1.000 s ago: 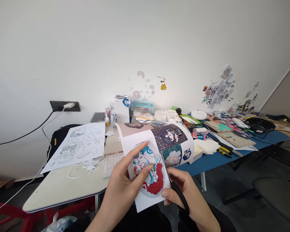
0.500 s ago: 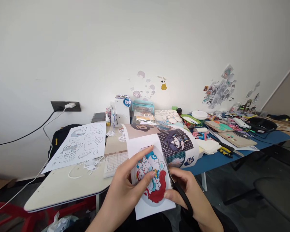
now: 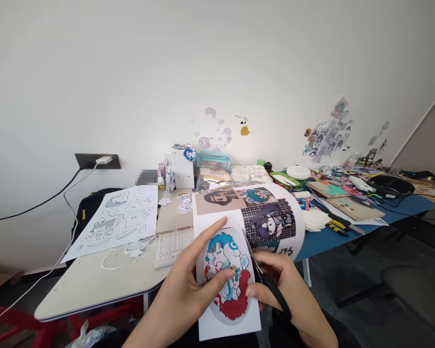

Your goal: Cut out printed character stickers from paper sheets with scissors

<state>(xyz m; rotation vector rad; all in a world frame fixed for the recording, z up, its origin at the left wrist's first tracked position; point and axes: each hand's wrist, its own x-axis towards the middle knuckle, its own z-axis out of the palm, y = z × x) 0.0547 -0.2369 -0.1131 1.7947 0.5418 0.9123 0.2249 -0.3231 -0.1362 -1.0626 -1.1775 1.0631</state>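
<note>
A printed paper sheet (image 3: 235,218) is held upright in front of me, its upper right part curling backward. My left hand (image 3: 186,285) pinches it from the left, the thumb lying across a grey oval (image 3: 235,309) printed with a blue, white and red cartoon figure. At the right of the oval, my right hand (image 3: 292,290) grips black-handled scissors (image 3: 278,294). Their blades (image 3: 250,249) lie along the paper just right of the oval, pointing up and away, a little apart. Other cartoon pictures show on the sheet's upper half. The right fingertips are partly hidden behind the paper.
Behind on the left table lies a sheet of line drawings (image 3: 130,208) with paper scraps (image 3: 137,245) beside it. A white box (image 3: 183,169) stands near the wall. Yellow-and-black pliers (image 3: 336,228), white tissues (image 3: 316,218) and a black case (image 3: 391,186) lie on the blue table.
The sheet has sunk slightly in front and more of its upper pictures now face me. The scissor blades have opened a little. Both hands keep their hold.
</note>
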